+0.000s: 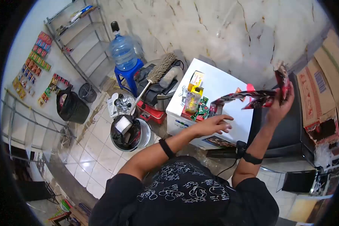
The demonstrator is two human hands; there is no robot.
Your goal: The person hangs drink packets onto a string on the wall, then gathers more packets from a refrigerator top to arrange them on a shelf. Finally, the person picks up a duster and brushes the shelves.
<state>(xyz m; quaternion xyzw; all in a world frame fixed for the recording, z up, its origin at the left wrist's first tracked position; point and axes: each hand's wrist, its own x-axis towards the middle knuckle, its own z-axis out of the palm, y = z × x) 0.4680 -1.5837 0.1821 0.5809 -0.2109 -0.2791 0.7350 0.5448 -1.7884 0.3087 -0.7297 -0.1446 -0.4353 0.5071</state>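
Right hand: raised above the right edge of the white cabinet (223, 81); right hand (281, 107) has fingers closed round one end of a packet strip (261, 94), pinching it.
Packet strip: dark red and black; runs from the right hand leftward over the white cabinet, far end low by the small goods on top; folded part hangs just below the hand.
Left hand: over the near edge of the white cabinet; left hand (214, 125) palm down, fingers loosely bent; can't tell if the fingertips pinch or touch anything.
Wrists: black band on each.
Cabinet top, left half: green packets (202, 109), clear tub (192, 101) and small box (197, 78), bunched together.
Right of cabinet: black bench (280, 137), then cardboard boxes (309, 92).
Left of cabinet: duster (161, 68), red case (155, 115), bucket (145, 132) with black bag inside.
Farther left of cabinet: water jug (123, 52) upside-up on blue stool (128, 75), black bin (74, 110), metal shelf (87, 51).
Wall, far left of cabinet: hanging sachets (39, 56).
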